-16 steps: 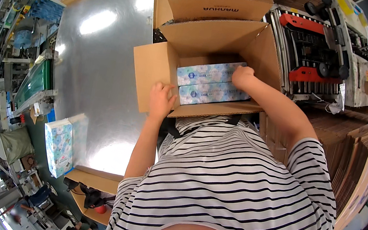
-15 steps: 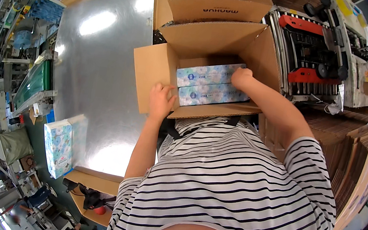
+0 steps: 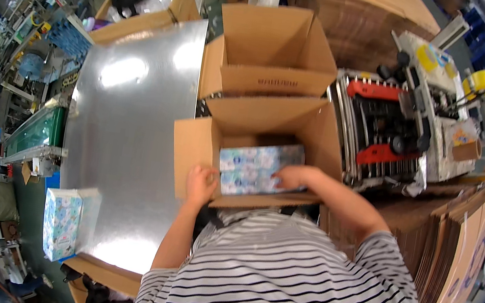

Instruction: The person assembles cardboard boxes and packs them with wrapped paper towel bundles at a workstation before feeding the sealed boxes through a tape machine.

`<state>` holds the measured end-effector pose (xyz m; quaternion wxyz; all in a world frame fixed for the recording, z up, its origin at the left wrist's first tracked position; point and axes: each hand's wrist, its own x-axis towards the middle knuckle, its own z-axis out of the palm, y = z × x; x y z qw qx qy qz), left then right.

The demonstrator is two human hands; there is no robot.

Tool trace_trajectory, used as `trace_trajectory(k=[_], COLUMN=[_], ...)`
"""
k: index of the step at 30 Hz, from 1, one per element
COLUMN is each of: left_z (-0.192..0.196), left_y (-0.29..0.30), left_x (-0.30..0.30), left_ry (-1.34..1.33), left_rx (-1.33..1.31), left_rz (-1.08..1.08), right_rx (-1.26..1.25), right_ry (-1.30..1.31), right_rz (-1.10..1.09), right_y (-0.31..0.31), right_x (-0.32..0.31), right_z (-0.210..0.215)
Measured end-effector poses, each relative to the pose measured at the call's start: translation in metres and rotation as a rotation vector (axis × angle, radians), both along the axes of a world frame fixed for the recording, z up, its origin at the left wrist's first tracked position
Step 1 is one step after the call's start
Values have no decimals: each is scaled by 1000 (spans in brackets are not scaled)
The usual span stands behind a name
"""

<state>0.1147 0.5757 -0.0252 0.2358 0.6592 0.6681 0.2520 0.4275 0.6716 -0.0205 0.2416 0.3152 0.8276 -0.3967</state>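
Shiny metal table (image 3: 126,134) fills the left side, with a taping machine (image 3: 402,131) off to the right. Between them an open cardboard box (image 3: 259,123) holds pale blue tissue packs (image 3: 256,166). The right hand (image 3: 292,176) lies flat on the packs, fingers spread. The left hand (image 3: 201,184) grips the box's near left corner. Another tissue pack (image 3: 61,223) stands on the table's near edge, well apart.

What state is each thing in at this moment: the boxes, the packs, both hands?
Near carton: open, flaps up, packs inside.
Far carton: open, looks empty.
Tissue packs: lying flat in the near carton.
Left hand: on the carton's edge.
Right hand: resting on the packs.
Loose pack: standing on the steel table.
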Motion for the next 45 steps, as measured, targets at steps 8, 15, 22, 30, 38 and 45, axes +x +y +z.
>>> trace_trajectory(k=[8, 15, 22, 30, 38, 45], left_z=[-7, -17, -19, -20, -21, -21], left_y=[1, 1, 6, -4, -1, -1], left_x=[1, 18, 5, -11, -7, -5], left_ry=[72, 187, 244, 191, 254, 243], left_rx=[133, 352, 381, 289, 349, 353], left_rz=[75, 111, 50, 78, 92, 106], right_rx=[-49, -3, -37, -41, -58, -70], right_ry=[307, 230, 226, 368, 330, 318], right_rz=[-219, -235, -160, -103, -82, -58], right_y=[-65, -71, -68, -67, -63, -59], right_x=[-41, -47, -54, -63, -66, -66], right_z=[114, 111, 103, 80, 69, 74])
